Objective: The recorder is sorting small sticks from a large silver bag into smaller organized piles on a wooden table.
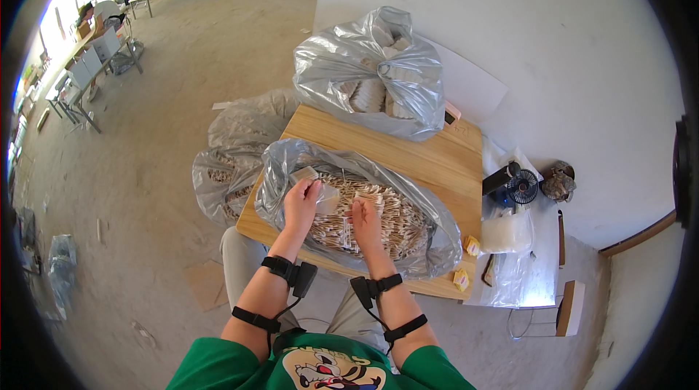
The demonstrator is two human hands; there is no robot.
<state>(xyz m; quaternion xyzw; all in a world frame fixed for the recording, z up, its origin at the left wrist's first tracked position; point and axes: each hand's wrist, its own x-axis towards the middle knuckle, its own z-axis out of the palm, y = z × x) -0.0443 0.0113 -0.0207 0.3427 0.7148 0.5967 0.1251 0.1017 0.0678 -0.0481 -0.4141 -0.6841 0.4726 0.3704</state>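
A large grey plastic bag (438,233) lies open on the wooden table in front of me. It is filled with a pile of cotton swabs (397,226), thin wooden sticks with pale tips. Over the left end of the pile, my left hand (298,204) pinches a small clear plastic bag (328,199). My right hand (368,226) is in the middle of the pile, a short way from the clear bag. Its fingers are curled together on some of the swabs; their exact grip is partly hidden.
A tied grey bag of pale bundles (368,77) stands at the table's (335,126) far end. More filled bags (233,164) are at its left. To the right, two small yellow pieces (467,262) sit by the edge, and a side table holds a small fan (522,186).
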